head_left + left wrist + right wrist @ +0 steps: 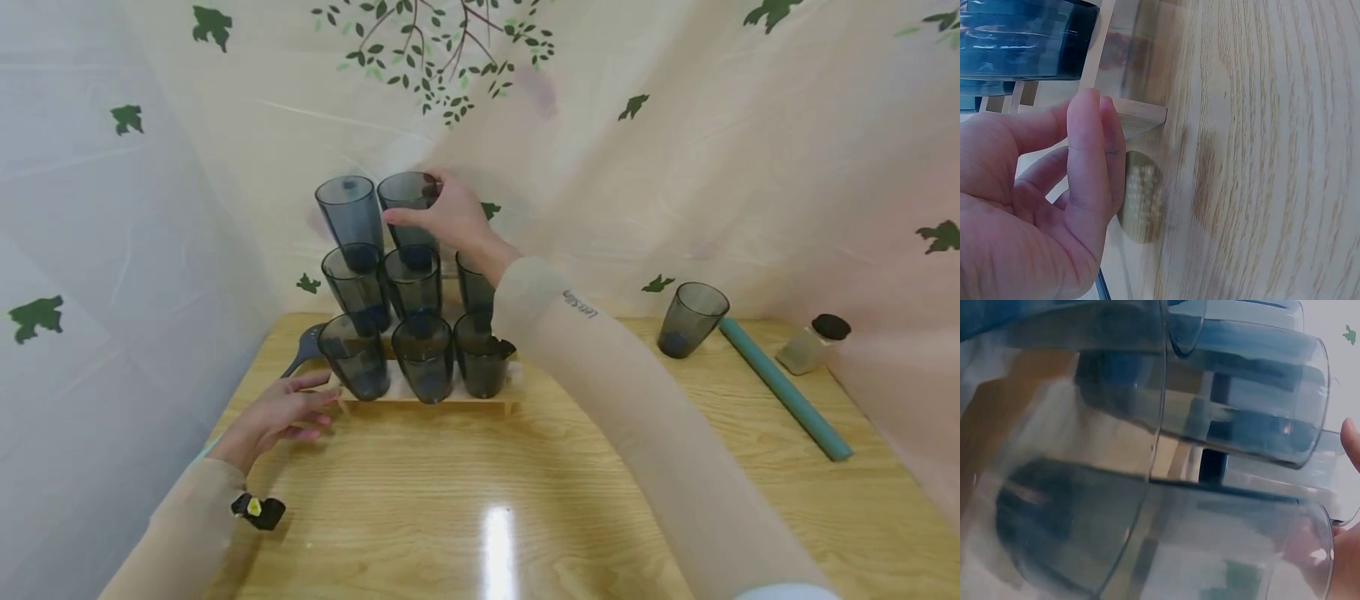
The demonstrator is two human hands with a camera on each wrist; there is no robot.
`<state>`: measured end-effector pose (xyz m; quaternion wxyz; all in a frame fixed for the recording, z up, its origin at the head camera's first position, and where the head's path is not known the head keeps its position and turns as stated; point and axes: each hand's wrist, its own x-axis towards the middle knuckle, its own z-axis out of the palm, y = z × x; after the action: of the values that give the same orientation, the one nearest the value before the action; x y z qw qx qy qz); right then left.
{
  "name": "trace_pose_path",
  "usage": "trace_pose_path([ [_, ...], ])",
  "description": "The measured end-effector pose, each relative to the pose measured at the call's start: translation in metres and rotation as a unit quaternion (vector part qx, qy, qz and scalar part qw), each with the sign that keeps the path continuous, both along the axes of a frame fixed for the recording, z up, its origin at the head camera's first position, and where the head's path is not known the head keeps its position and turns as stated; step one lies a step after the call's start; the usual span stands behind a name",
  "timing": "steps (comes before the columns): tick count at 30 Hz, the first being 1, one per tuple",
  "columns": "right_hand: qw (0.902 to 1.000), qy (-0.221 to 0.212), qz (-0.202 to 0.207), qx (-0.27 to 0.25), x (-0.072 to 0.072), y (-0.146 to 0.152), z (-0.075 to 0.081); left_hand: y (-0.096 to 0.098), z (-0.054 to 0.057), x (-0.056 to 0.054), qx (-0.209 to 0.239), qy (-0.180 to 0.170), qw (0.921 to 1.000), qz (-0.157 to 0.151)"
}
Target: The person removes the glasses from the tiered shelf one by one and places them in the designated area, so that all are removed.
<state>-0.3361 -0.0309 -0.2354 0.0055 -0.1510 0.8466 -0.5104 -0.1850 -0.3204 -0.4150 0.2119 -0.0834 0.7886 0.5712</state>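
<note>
Smoky dark drinking glasses stand in three rising rows on a stepped rack (405, 392) of clear panels and pale wood. My right hand (453, 212) grips a top-row glass (405, 196) near its rim, thumb in front and fingers at the far right side. Beside it, another top-row glass (348, 212) stands to the left. At the rack's front left corner is my left hand (281, 417), fingers loosely extended. The left wrist view shows its fingertips close by the rack's wooden edge (1141, 112); contact is unclear. Near glasses (1241, 387) mostly hide my right hand in the right wrist view.
A lone glass (693, 321) stands on the wooden table (420, 500) to the right. Beside it lie a teal tube (787, 392) and a small jar with a black lid (813, 342). A dark slotted utensil (306, 348) lies left of the rack. Leaf-patterned cloth hangs behind.
</note>
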Motion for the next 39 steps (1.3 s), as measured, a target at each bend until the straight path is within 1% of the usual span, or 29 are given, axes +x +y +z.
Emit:
trace_pose_path([
  [2,1.0000,-0.006,0.001,0.000,-0.001,0.006,0.002,0.002,-0.001,-0.001,0.001,0.000,1.0000,-0.005],
  [6,0.9997,0.002,0.010,-0.022,-0.002,0.021,0.011,0.002,-0.001,-0.002,-0.003,-0.003,1.0000,-0.003],
  [10,0.9992,0.007,0.003,-0.040,-0.003,0.045,0.023,0.002,0.000,-0.002,-0.003,-0.004,1.0000,-0.008],
  [13,0.9986,0.004,-0.008,-0.053,-0.001,0.065,0.032,0.000,0.000,0.000,-0.002,-0.005,1.0000,-0.005],
  [18,0.9970,0.017,-0.026,-0.071,0.009,0.105,0.037,0.000,-0.001,0.005,-0.008,-0.011,0.9999,-0.009],
  [24,0.9940,0.040,-0.053,-0.087,0.025,0.156,0.041,0.004,0.000,0.002,-0.004,-0.002,0.9999,-0.013],
  [28,0.9935,0.038,-0.066,-0.085,0.033,0.182,0.037,0.002,0.001,0.002,-0.005,-0.004,0.9999,-0.012],
  [32,0.9936,0.039,-0.085,-0.063,0.039,0.205,0.029,0.001,0.002,0.002,-0.008,-0.007,0.9999,-0.010],
  [35,0.9935,0.029,-0.100,-0.047,0.044,0.221,0.018,0.002,0.002,0.002,-0.008,-0.008,0.9999,-0.008],
  [39,0.9929,0.010,-0.116,-0.027,0.049,0.240,-0.002,0.004,0.001,0.001,-0.007,-0.008,0.9999,-0.006],
])
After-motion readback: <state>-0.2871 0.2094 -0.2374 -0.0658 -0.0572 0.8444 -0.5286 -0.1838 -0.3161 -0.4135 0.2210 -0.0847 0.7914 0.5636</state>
